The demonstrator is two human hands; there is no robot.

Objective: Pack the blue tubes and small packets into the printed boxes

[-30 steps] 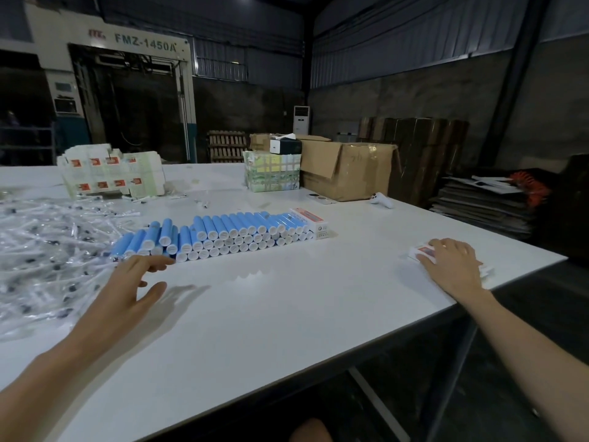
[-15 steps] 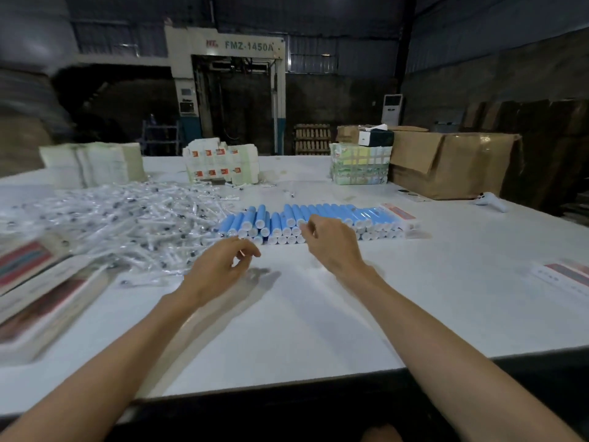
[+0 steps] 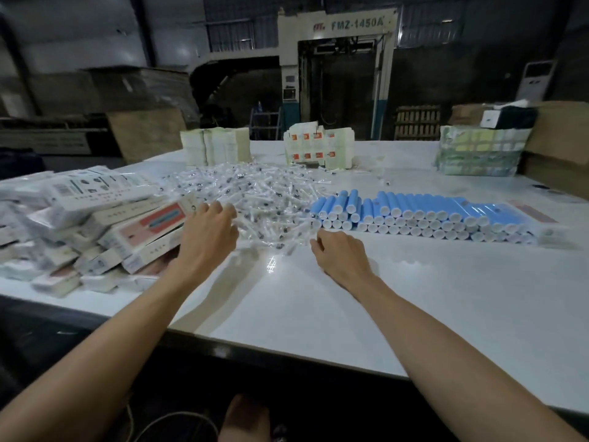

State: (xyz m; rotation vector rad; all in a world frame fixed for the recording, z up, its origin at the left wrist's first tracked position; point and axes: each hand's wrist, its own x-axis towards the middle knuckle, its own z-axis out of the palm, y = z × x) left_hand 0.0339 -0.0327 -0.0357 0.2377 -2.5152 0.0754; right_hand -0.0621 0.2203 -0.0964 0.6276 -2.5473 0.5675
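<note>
While our right hand (image 3: 342,256), which was resting at the surface's right edge a second ago, is now hovering low just in front of the heap of small packets (image 3: 255,199), we are getting ready to gather, fingers loosely curled and holding nothing. Our left hand (image 3: 207,237) is reaching in with fingers spread, touching the crinkly clear wrappers. Smooth blue tubes (image 3: 424,208) with white caps are lying stacked in rows toward the right edge; flat glossy printed boxes (image 3: 105,215) are piling up at the left edge of the white surface (image 3: 446,298). Nothing is being boxed yet
</note>
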